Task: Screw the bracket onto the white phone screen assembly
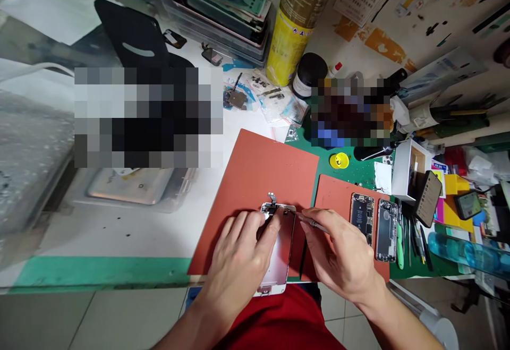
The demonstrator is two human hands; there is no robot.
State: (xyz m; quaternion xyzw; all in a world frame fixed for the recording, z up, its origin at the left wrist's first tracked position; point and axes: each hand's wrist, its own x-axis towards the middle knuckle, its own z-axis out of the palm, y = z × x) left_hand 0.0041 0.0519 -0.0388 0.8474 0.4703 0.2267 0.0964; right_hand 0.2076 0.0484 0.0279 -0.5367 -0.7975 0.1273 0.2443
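A white-edged phone screen (279, 265) lies with its silvery back up on the red mat, its lower end reaching past the table's front edge. My left hand (241, 254) rests over its left side, thumb and fingers pressing near the top end. A small flex cable (272, 198) sticks up from that end. In my right hand (340, 249), thumb and fingers pinch a thin grey pointed tool (314, 223). Its tip meets the screen's top right corner, close to my left thumb; the exact contact point is too small to make out.
Right of my right hand, two opened phone bodies (362, 217) lie on a second red mat (334, 193). Beyond them are a green-handled tool (400, 246) and a blue bottle (470, 249). A yellow cap (339, 160) and a yellow spray can (289, 47) stand farther back.
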